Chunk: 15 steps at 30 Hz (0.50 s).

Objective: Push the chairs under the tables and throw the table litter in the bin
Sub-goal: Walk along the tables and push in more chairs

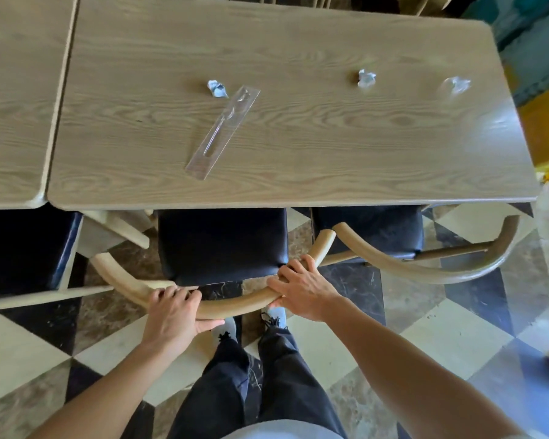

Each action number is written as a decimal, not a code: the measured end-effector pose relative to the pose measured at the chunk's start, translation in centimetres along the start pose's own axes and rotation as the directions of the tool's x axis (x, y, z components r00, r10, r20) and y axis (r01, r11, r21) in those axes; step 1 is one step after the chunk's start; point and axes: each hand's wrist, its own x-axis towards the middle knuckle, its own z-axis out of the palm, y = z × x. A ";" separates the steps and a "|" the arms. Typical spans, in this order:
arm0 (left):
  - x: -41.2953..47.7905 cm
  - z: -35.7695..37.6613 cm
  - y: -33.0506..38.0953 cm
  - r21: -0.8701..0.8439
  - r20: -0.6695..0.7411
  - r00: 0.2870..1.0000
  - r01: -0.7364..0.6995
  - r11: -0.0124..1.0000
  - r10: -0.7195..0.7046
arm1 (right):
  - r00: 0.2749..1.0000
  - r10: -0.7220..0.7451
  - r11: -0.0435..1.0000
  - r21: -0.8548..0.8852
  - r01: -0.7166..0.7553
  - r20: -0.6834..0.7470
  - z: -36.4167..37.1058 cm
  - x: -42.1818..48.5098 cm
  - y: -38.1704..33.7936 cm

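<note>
A wooden chair (222, 245) with a black seat and a curved backrest stands at the near edge of the light wooden table (298, 160), its seat partly under the top. My left hand (173, 315) and my right hand (301, 286) both grip the curved backrest. On the table lie a crumpled paper ball (217, 88), a long clear plastic wrapper (224, 129), a second crumpled ball (365, 78) and a crumpled clear wrapper (457, 84).
A second chair (425, 248) stands to the right, partly under the same table. A third black-seated chair (26, 248) is at the left under a neighbouring table (16, 99). Checkered floor tiles lie underfoot. No bin is in view.
</note>
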 end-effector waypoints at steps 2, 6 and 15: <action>0.5 -0.1 0.6 -0.001 0.014 1.000 0.022 1.000 -0.022 | 0.998 -0.003 1.000 -0.027 0.005 0.063 -0.4 0.2 1.0; 0.4 0.8 0.6 -0.014 0.014 0.999 0.036 0.999 -0.036 | 0.996 -0.016 0.999 -0.044 0.020 0.083 0.7 0.4 1.1; 0.5 1.0 -0.6 0.029 -0.001 1.000 -0.008 1.000 0.008 | 1.000 0.000 0.999 -0.038 0.000 -0.001 1.8 0.8 0.3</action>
